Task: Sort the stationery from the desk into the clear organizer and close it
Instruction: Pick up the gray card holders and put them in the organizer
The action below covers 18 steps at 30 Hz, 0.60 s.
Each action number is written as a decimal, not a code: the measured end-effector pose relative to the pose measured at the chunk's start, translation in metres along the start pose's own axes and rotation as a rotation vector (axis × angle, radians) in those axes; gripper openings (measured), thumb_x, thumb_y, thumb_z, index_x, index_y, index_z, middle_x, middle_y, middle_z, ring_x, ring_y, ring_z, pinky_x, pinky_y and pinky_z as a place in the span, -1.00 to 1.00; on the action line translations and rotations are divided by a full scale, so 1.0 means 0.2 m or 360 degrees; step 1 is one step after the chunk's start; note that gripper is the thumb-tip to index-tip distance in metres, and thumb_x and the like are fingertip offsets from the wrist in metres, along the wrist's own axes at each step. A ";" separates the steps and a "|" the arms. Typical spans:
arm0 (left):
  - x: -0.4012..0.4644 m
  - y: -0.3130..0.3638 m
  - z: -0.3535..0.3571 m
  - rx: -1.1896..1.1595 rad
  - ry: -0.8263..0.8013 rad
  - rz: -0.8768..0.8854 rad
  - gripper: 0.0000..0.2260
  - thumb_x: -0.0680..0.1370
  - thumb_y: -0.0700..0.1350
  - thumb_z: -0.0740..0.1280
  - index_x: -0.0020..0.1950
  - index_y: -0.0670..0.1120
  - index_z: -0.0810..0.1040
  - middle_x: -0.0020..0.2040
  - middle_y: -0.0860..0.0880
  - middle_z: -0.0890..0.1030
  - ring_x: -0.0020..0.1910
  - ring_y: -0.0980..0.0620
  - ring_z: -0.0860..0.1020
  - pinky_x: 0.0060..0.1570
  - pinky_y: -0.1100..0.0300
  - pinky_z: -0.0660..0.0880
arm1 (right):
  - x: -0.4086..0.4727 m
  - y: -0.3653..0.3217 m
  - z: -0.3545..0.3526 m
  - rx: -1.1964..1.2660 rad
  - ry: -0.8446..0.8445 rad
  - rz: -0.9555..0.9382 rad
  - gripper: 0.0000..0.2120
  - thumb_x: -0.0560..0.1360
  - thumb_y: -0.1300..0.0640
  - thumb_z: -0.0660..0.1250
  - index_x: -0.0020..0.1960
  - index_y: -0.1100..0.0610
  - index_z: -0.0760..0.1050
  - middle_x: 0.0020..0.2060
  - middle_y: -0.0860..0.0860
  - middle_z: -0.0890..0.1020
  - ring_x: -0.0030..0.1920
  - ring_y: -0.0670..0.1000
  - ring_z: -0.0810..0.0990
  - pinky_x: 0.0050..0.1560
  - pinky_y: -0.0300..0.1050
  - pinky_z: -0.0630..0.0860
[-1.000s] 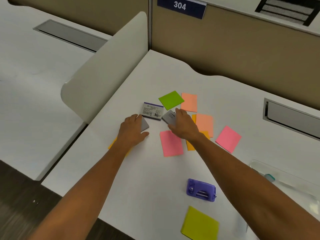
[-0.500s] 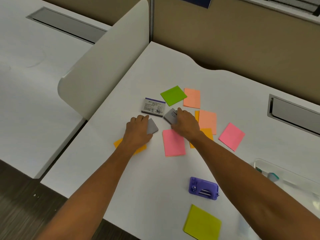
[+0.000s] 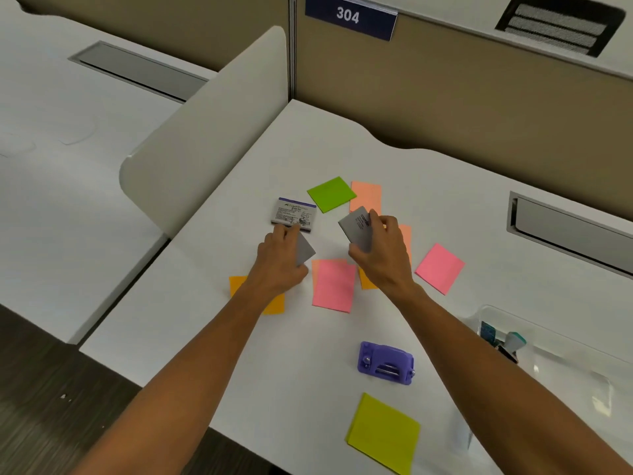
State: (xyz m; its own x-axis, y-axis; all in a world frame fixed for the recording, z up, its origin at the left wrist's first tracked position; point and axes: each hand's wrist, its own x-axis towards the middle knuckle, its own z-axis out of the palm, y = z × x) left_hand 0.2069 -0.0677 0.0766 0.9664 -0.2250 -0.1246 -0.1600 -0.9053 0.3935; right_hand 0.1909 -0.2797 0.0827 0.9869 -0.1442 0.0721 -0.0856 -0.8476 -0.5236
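Observation:
My right hand point(image 3: 383, 255) grips a small grey box point(image 3: 356, 226) and holds it tilted above the desk. My left hand point(image 3: 279, 260) pinches a second grey box point(image 3: 305, 252) low over the desk. A third box with a purple stripe and printed label point(image 3: 293, 214) lies just beyond my left fingers. Sticky note pads lie scattered: green point(image 3: 330, 193), peach point(image 3: 366, 197), pink point(image 3: 334, 284), pink point(image 3: 440, 267), orange point(image 3: 255, 294) partly under my left wrist, yellow-green point(image 3: 383, 431). A purple hole punch point(image 3: 385, 363) sits nearer me. The clear organizer point(image 3: 548, 351) stands open at the right.
A curved white divider panel point(image 3: 205, 138) rises at the desk's left edge. A grey cable tray point(image 3: 568, 228) is set in the desk at the right. A tan partition wall point(image 3: 445, 90) with a "304" sign closes the back. The organizer holds a few small items.
My right hand has lifted its grey box off the desk and tilted it up. My left hand has closed round the other grey box.

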 end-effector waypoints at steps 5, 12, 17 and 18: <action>-0.09 0.10 -0.03 -0.0109 0.0137 0.0032 -0.27 0.40 -0.07 0.41 0.50 -0.13 0.19 0.31 -0.17 0.36 0.22 -0.19 0.39 0.16 -0.09 0.40 | -0.15 0.11 -0.13 0.0149 0.0143 -0.0003 -0.23 0.44 0.04 0.45 0.53 0.13 0.17 0.27 0.12 0.37 0.25 0.09 0.40 0.07 -0.04 0.53; -0.22 0.28 -0.03 -0.0144 0.0288 0.0121 -0.29 0.37 -0.11 0.44 0.47 -0.12 0.24 0.29 -0.16 0.40 0.21 -0.18 0.40 0.13 -0.08 0.39 | -0.39 0.30 -0.31 0.0355 0.0247 0.0099 -0.20 0.44 0.05 0.45 0.55 0.12 0.13 0.27 0.06 0.32 0.25 0.03 0.32 0.11 -0.02 0.56; -0.30 0.48 0.01 -0.0320 0.0268 0.0172 -0.28 0.38 -0.11 0.47 0.47 -0.06 0.24 0.26 -0.14 0.39 0.20 -0.12 0.41 0.10 -0.07 0.47 | -0.56 0.44 -0.46 0.0330 0.0283 0.0110 -0.22 0.44 0.07 0.48 0.53 0.10 0.17 0.28 0.09 0.34 0.23 0.02 0.32 0.05 -0.14 0.51; -0.31 0.52 0.02 -0.0344 0.0251 0.0156 -0.27 0.38 -0.11 0.48 0.47 -0.06 0.23 0.26 -0.14 0.38 0.19 -0.12 0.42 0.08 -0.06 0.49 | -0.59 0.46 -0.48 0.0321 0.0275 0.0105 -0.23 0.44 0.07 0.48 0.53 0.10 0.17 0.27 0.09 0.34 0.22 0.02 0.32 0.05 -0.14 0.50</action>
State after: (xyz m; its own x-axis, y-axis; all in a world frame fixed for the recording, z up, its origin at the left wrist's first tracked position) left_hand 0.1291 -0.1486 0.1219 0.9705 -0.2335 0.0604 -0.2241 -0.7803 0.5839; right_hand 0.0536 -0.3907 0.1075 0.9406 -0.2956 0.1670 -0.1030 -0.7171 -0.6893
